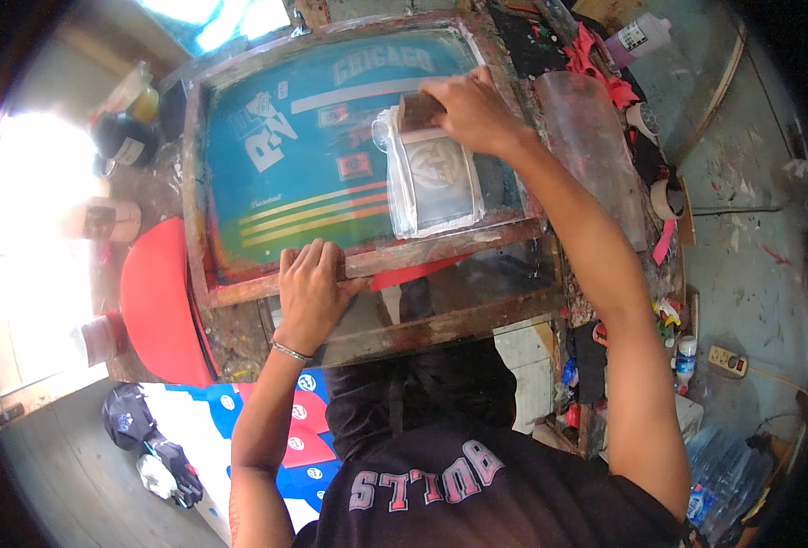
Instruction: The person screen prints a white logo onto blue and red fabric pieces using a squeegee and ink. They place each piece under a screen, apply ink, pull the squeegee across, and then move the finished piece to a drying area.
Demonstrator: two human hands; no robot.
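Note:
In front of me lies a screen-printing frame (459,245) with worn wooden rails and a teal mesh (322,137) bearing several stencil designs. My right hand (477,111) is closed around a brown squeegee (417,111) at the far right part of the mesh. White ink (435,203) is spread in a band from the squeegee toward the near rail, over a round emblem. My left hand (313,285) grips the near rail, with its fingers over the top and its thumb pointing right. A strip of red material (418,272) shows beneath the frame.
Red cut pieces (159,301) lie at the left table edge, near dark jars (123,139). Printed blue and red pieces (305,416) lie below left. A clear curved sheet (596,151), tape rolls (667,198) and a bottle (640,40) are at the right.

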